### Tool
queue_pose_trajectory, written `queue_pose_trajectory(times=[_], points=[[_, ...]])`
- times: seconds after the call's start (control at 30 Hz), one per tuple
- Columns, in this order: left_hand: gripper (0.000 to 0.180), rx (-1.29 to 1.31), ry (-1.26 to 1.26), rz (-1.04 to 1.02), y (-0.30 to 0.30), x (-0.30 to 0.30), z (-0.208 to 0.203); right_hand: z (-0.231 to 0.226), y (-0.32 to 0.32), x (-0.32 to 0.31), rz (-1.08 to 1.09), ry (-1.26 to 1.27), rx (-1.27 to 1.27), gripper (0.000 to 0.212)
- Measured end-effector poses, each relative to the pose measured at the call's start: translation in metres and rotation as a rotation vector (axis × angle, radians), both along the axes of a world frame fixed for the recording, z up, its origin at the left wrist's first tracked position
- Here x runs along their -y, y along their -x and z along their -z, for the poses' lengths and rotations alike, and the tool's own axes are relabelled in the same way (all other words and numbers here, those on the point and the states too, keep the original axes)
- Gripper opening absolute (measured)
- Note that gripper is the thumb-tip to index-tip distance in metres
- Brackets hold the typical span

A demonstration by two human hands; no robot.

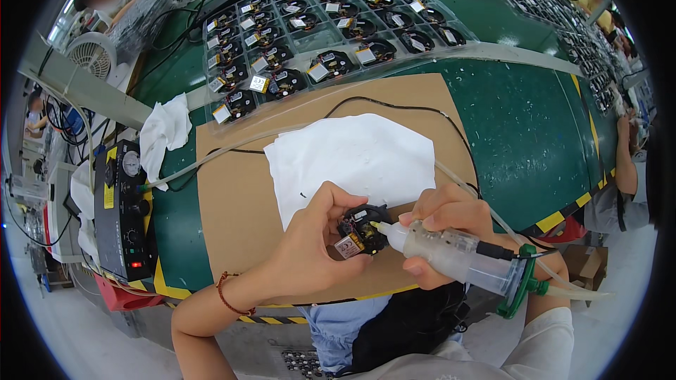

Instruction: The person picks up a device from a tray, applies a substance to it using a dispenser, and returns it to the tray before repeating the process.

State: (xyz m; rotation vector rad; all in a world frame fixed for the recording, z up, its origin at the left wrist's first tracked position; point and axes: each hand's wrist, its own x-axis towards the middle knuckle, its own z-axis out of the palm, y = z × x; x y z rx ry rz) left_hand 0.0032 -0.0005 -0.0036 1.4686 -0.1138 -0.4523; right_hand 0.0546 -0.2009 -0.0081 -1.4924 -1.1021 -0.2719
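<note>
Between the thumb and fingers of my left hand (310, 246) is a small round black electronic assembly (362, 229) with a silver battery-like block at its lower left. My right hand (447, 222) grips a clear dispensing syringe (454, 257) with a green cap, from which an air tube runs. The syringe's yellowish tip points left and meets the assembly, or comes very close; whether it touches I cannot tell. Both hands are over the near edge of a white cloth (359, 155), which lies on a brown cardboard sheet (225, 197).
Clear trays (313, 39) of similar assemblies spread across the far side of the green bench (521, 130). At left stands a black dispenser box (120, 211) with a gauge and a lit red switch. A crumpled white rag (165, 130) lies behind it. Co-workers sit farther off on both sides.
</note>
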Motion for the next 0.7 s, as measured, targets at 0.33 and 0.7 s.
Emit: queue_pose_trajectory(times=[0.33, 0.7], points=[[0.054, -0.038, 0.045, -0.009, 0.000, -0.001, -0.002, 0.005, 0.003, 0.006, 0.005, 0.044, -0.159, 0.054], [0.054, -0.054, 0.045, -0.004, -0.002, -0.001, -0.003, -0.001, -0.002, 0.010, -0.043, 0.085, -0.165, 0.052]])
